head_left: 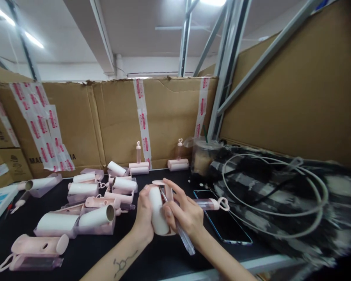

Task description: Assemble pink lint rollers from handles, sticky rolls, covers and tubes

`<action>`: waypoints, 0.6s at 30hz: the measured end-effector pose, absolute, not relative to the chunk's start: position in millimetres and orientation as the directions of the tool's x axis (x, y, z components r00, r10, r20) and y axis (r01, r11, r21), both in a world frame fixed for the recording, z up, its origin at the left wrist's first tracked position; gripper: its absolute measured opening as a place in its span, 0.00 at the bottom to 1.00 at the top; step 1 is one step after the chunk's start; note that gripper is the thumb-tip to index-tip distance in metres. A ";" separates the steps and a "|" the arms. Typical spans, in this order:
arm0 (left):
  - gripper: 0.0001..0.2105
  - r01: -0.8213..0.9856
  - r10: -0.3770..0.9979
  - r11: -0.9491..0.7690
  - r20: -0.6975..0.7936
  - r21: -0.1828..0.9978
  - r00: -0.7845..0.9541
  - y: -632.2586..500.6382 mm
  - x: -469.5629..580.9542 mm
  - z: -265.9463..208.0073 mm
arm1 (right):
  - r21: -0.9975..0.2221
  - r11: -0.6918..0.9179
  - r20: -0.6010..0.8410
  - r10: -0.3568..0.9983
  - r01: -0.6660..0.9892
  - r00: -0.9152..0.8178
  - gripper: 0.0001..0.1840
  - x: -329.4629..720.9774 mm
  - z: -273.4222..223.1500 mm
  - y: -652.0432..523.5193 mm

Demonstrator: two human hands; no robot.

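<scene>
My left hand [144, 214] is wrapped around a white roll [158, 210] in a pink holder, held upright above the black table; it looks like a small lint roller. My right hand [184, 212] grips a slim tool with a clear handle [186, 239], its thin shaft slanting up along the roll's right side. The right index finger reaches the pink end cap [158, 182] at the top. Behind the right wrist a clear tube with a pink heart-shaped loop [213, 204] sticks out over a phone; whether it joins the held roller is hidden.
Several white rolls [57, 224] and pink holders [39, 244] lie at the left. Two pink rollers [139, 168] stand by the cardboard wall [117, 117]. At the right are a phone [234, 224], a drink cup [204, 156], a coiled white cable [321, 203] and dark patterned cloth [263, 226].
</scene>
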State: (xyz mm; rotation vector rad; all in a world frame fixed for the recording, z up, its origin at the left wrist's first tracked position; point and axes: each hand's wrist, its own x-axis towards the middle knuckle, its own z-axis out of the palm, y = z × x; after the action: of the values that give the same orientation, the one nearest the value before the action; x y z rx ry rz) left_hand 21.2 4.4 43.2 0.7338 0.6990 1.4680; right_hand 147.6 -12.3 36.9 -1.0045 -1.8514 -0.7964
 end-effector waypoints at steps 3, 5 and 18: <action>0.21 -0.638 0.990 -0.088 -0.005 0.765 -0.142 9.2 9.6 47.6 | -0.034 0.326 0.922 0.374 0.945 -0.096 0.24 168.7 44.3 -6.3; 0.21 -0.617 0.990 -0.083 -0.008 0.782 -0.143 9.5 4.1 50.1 | -0.089 0.217 0.894 0.448 0.972 -0.018 0.22 186.1 55.4 5.9; 0.10 0.273 0.933 -0.359 0.350 0.892 0.084 18.7 -8.0 36.0 | -0.016 0.423 0.336 0.856 0.906 -0.394 0.16 199.6 28.3 88.4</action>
State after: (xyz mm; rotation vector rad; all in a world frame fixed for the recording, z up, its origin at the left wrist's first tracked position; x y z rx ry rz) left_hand -8.0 18.7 36.0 1.7181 1.1990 1.3007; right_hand 199.6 88.4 28.3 -1.5250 -2.3889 -0.2437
